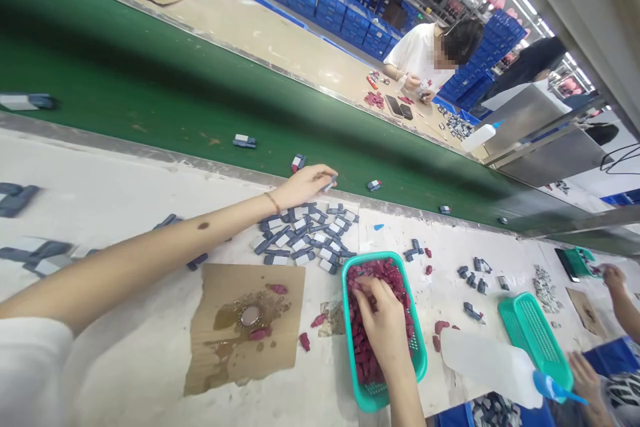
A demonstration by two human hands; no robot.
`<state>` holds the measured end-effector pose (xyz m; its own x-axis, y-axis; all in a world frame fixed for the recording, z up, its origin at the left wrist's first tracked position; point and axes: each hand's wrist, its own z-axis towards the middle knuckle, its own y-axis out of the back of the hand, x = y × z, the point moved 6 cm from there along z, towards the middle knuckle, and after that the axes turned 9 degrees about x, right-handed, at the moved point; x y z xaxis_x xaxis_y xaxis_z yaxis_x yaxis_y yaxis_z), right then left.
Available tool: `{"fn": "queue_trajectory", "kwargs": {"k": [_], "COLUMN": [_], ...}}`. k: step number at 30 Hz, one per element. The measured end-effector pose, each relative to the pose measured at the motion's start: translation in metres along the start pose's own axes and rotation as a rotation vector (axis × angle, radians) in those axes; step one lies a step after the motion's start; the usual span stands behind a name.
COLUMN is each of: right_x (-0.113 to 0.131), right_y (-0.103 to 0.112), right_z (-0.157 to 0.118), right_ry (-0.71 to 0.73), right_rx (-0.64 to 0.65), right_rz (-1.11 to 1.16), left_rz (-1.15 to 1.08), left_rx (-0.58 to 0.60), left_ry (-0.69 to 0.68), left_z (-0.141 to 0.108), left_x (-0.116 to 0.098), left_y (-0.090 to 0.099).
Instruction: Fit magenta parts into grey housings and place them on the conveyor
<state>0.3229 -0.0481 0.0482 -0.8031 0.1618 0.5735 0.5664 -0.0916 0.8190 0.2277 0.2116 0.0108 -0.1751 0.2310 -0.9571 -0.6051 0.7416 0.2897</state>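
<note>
My left hand [311, 185] reaches over the near edge of the green conveyor belt, its fingers closed on a small grey plastic part [330, 182]. Below it on the table lies a pile of grey-blue plastic parts [300, 233] with pale faces. My right hand [383, 313] is inside a teal basket [421, 353] full of dark red plastic pieces [365, 360]. Its thumb and fingertips are pinched together at a red piece [356, 285]. To the left, a wet-stained cardboard sheet [210, 353] carries a small round dish [250, 315] and a few red pieces.
Several assembled parts lie along the green belt [190, 100]. At right are a white squeeze bottle [490, 367] with a blue nozzle, a second teal basket [535, 333] and a co-worker's hands [585, 377]. Across the belt a person [420, 53] works at a bench.
</note>
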Motion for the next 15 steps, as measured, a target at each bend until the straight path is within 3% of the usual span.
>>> {"fn": "queue_trajectory", "kwargs": {"k": [4, 9, 15], "right_x": [0.003, 0.007, 0.013], "right_y": [-0.01, -0.012, -0.004], "right_z": [0.002, 0.005, 0.009], "right_ry": [-0.023, -0.024, -0.069], "right_rx": [0.06, 0.088, 0.064], "right_rz": [-0.026, -0.064, 0.053], "left_rz": [-0.197, -0.53, -0.868], "left_rx": [0.03, -0.021, -0.084], "left_ry": [0.105, 0.401, 0.499], "left_z": [-0.068, -0.148, -0.208], "left_x": [-0.004, -0.003, 0.005], "left_y": [0.008, 0.019, 0.021]}}
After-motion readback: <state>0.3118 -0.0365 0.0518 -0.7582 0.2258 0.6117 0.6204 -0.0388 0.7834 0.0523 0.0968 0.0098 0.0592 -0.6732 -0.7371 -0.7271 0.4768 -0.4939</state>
